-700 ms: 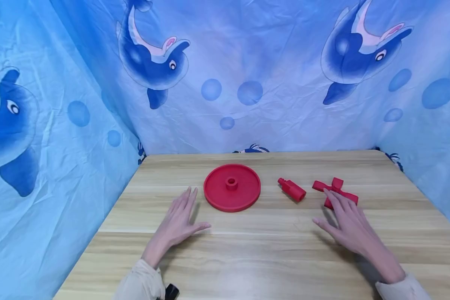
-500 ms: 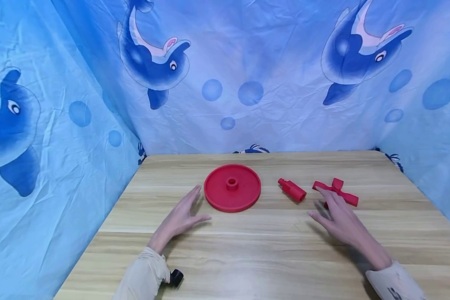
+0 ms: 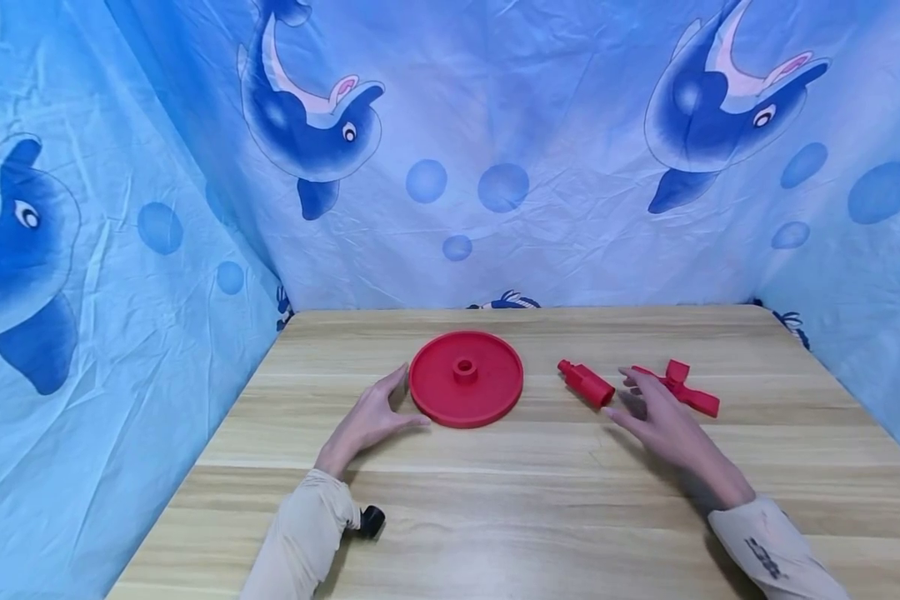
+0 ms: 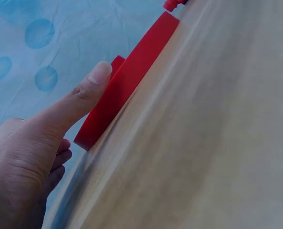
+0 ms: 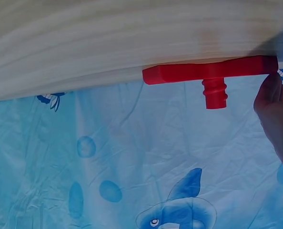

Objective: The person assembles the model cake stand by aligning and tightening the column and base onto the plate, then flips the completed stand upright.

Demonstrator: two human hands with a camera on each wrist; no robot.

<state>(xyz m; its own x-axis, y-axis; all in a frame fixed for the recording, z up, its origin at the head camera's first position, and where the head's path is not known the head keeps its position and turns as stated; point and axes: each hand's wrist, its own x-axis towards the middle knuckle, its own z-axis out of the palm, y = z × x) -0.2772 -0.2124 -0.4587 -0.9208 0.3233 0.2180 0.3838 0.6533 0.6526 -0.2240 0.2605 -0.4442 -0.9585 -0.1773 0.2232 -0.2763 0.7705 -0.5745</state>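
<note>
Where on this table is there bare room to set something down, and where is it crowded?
The table is bare between the left hand and right hand, in front of the red disc, and left of the disc beyond the left hand. It's crowded at right, where the right hand sits by the red cylinder and red cross-shaped piece.

Tabletop [image 3: 510,483]: bright in the head view, with whitish glare near the front; the light seems to fall from above.
Shadows: soft, lying beside the left hand [image 3: 367,421] and below the right hand [image 3: 667,425].
Cloth backdrop [image 3: 450,108]: quite evenly lit, pale shine along its creases.
Left wrist view: dimmer, wood grain smeared and soft.
Right wrist view: also dim, the hand rather dark at the edge.
</note>
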